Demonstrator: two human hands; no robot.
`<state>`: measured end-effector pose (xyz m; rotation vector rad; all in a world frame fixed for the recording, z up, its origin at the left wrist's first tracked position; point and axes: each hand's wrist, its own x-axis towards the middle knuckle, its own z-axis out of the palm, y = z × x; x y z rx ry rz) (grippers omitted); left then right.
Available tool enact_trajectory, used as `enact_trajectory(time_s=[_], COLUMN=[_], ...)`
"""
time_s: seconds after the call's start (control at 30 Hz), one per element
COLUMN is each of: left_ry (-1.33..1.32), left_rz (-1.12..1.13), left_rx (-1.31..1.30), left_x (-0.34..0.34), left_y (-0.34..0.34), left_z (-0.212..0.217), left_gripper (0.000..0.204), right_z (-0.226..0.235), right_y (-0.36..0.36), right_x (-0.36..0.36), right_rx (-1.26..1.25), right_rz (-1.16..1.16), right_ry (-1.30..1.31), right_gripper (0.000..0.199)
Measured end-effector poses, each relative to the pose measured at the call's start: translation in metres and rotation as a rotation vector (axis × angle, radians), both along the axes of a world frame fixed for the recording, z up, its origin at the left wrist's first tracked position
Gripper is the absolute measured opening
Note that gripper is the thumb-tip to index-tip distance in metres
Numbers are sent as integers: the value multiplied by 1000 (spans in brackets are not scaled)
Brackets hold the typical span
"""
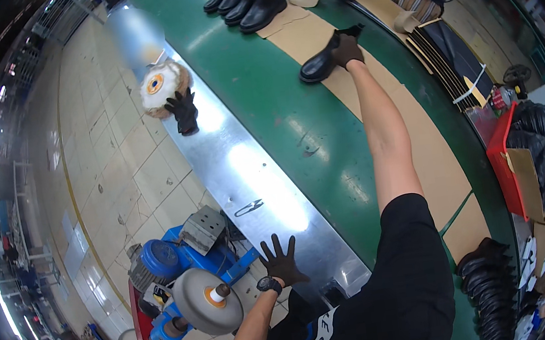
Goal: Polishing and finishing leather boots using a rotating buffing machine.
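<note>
Across a green desk [241, 73], a gloved right hand [348, 52] is grasping a black boot [318, 66] at one o'clock, while the empty left hand [282, 261], splayed at six o'clock, is seemingly risking a snag should it drift onto the grey wheel [193, 298] at seven.

A pale tiled floor [125, 146] marked with a yellow line [66, 170] lies beside a long green worktable [261, 104].
</note>
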<state>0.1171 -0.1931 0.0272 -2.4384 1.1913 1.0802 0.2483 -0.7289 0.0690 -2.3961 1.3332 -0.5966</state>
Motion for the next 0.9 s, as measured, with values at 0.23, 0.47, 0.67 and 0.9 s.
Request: enact_trajectory(time_s=[0.23,0.47,0.67,0.9], left_ry=[27,651,878,1520], left_rz=[-9,374,674,1439], left_rx=[-50,-723,-2005,-1676], left_x=[-2,8,9,-22], left_y=[-1,8,25,130], left_z=[-2,-19,189,199], left_gripper=[127,117,84,50], right_z=[42,193,233,219], right_y=[71,261,423,514], right_x=[-72,-186,-248,-294], right_rx=[-177,165,544,4], right_rz=[138,309,136,121], right_ry=[-86,-468,-762,-631], right_gripper=[19,20,27,71])
